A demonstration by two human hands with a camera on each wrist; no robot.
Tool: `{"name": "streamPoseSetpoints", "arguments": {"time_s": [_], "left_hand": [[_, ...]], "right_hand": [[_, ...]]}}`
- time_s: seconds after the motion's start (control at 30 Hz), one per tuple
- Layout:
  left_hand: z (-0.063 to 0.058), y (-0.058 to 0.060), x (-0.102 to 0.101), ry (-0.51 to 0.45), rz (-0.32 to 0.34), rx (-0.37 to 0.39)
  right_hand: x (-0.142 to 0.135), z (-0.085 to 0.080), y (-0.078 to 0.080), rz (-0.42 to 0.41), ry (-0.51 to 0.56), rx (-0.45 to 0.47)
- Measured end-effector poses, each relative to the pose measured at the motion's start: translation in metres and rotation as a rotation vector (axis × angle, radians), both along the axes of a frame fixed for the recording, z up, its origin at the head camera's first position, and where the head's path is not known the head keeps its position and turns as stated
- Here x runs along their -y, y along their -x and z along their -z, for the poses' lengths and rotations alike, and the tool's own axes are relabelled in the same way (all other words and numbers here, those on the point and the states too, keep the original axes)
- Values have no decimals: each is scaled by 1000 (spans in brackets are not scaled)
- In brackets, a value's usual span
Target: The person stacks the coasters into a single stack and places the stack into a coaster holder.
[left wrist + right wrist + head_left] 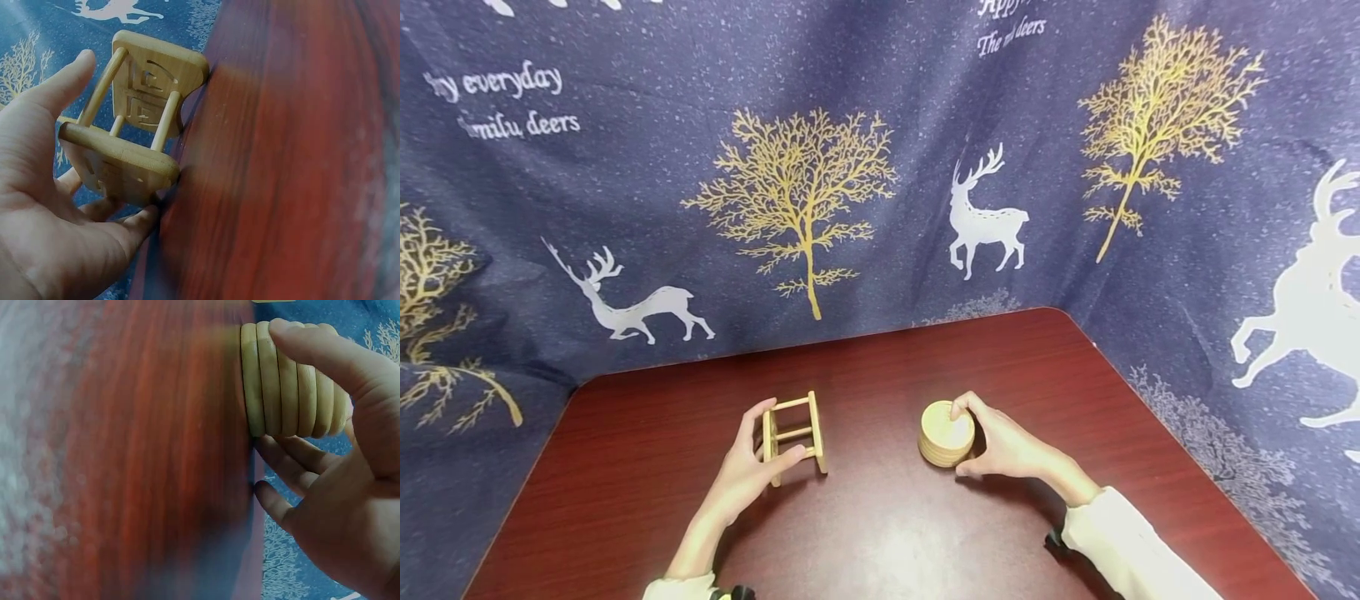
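Note:
A small pale wooden rack (817, 433), two cut-out side panels joined by thin rods, stands on the table at left of centre. My left hand (747, 471) holds it from the near left. In the left wrist view, fingers (140, 225) lie against the near panel and the thumb points up beside a rod. Right of centre is a stack of several round wooden discs (942, 446), like coasters. My right hand (1011, 446) grips the stack from its right side. The right wrist view shows the thumb on the discs' (287, 400) edges, other fingers partly hidden behind.
The dark red wooden table (880, 367) has rounded far corners and shines near its front. A blue cloth (895, 250) printed with trees and white deer hangs behind it and at both sides. Black wrist straps show at both sleeves (1120, 533).

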State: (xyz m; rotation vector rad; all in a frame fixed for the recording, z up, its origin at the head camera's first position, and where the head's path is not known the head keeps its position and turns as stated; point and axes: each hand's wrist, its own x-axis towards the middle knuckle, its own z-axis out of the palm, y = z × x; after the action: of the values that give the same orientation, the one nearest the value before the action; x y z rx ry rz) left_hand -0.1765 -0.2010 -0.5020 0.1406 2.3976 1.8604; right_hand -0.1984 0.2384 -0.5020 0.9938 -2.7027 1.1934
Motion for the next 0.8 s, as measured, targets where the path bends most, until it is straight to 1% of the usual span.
{"name": "streamPoseSetpoints", "arguments": {"time_s": [0.17,0.23,0.33,0.47,0.57,0.67,0.8], "left_hand": [[-1,0,-1,6,-8,-36],[-1,0,-2,21,-16,-67],[-3,0,-5,83,-40,-133],[-8,-3,-10,203,-88,-246],[-13,-5,-16,249,-106,-310],[-17,-7,-21,265,-115,-345],[-19,-10,-27,279,-114,-365]], "right_hand": [[-1,2,2,-17,-3,-14],[-2,3,2,-27,3,-13],[-3,4,2,-35,7,-13],[-5,6,2,-38,7,-12],[-5,7,3,-41,6,-11],[-4,7,3,-45,7,-12],[-3,7,4,-52,7,-16]]}}
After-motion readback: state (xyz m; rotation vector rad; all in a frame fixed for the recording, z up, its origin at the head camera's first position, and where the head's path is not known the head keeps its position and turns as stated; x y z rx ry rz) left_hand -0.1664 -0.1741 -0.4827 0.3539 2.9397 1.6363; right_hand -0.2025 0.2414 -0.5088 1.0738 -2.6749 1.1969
